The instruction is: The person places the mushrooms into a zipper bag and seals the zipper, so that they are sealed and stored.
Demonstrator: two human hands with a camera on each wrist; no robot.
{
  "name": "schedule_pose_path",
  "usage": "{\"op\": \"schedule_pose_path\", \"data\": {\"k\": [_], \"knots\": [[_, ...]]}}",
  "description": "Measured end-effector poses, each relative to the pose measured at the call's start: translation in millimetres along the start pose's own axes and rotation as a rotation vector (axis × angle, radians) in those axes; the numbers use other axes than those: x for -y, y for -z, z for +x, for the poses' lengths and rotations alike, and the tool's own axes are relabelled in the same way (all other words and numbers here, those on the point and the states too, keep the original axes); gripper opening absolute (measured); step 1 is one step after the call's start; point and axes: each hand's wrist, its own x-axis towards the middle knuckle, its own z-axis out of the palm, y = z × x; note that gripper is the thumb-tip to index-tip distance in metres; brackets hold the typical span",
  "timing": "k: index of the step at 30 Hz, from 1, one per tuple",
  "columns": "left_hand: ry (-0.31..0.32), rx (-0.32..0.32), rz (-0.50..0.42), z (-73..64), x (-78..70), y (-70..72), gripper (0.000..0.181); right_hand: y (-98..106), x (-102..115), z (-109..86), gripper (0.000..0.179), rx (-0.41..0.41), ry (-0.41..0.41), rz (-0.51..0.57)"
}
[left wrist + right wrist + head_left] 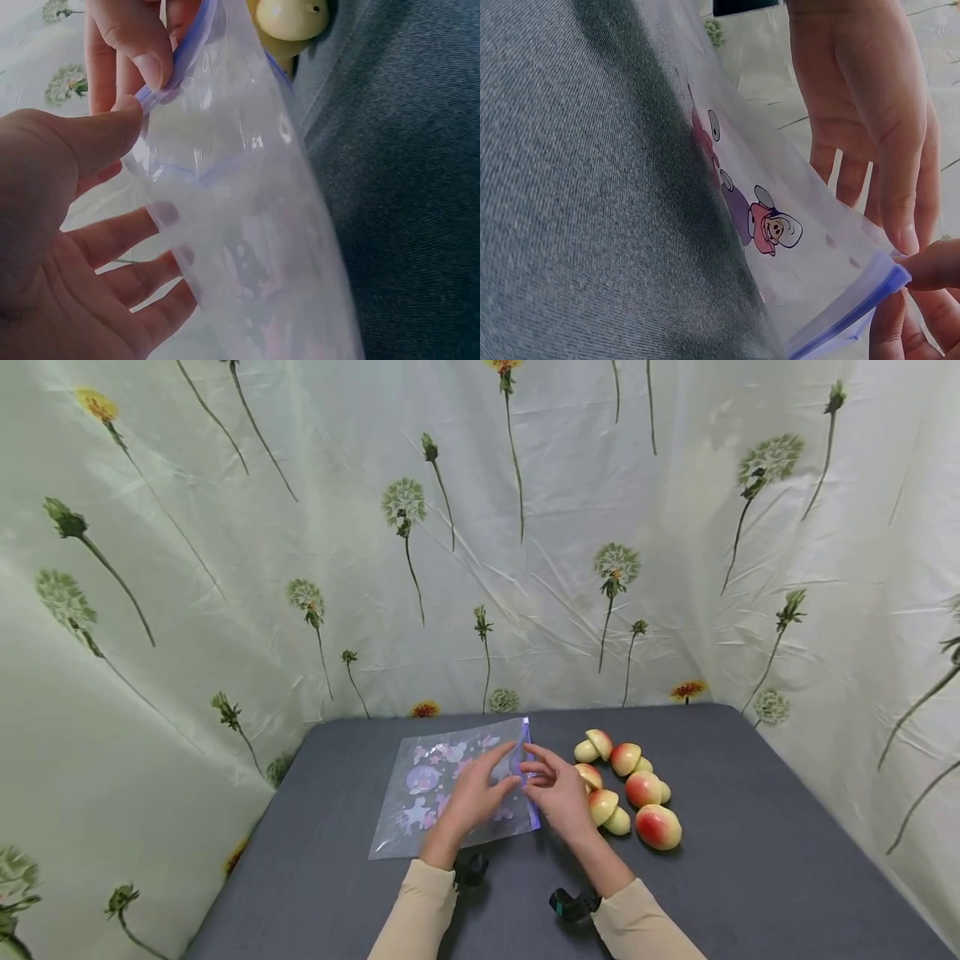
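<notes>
A clear zip bag (423, 779) with pink and purple cartoon prints lies on the dark tabletop, its purple zip edge (534, 814) facing right. My left hand (474, 793) pinches the bag by the zip edge; in the left wrist view its other fingers (124, 236) spread behind the clear plastic. Close beside it, my right hand (562, 793) grips the purple strip between thumb and fingers, fingertips near the left thumb. Between the hands the zip edge is lifted and bent. Right of the right hand sit several red-and-cream mushroom-shaped pieces (643, 789), one partly hidden by that hand.
A rounder red-and-cream piece (658, 827) lies nearest the front of the group. The dark grey tabletop (322, 860) reaches back to a white curtain (525, 527) printed with dandelions. Black straps with small devices (573, 906) are on both wrists.
</notes>
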Motion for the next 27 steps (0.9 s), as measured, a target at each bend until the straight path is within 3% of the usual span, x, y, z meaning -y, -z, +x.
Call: {"op": "schedule_pose_path", "data": {"k": [10,19,27], "knots": [[0.019,0.041,-0.046,5.1,0.3,-0.3,0.053,0.4,1.4,1.5,0.063,-0.002,-0.001,0.068],[-0.086,0.04,0.205,5.2,-5.3,2.2,0.051,-0.4,3.1,0.6,0.062,0.017,-0.061,0.189],[-0.109,0.018,0.204,9.3,-5.6,7.8,0.041,1.4,5.1,4.3,0.058,0.033,-0.084,0.25]]}}
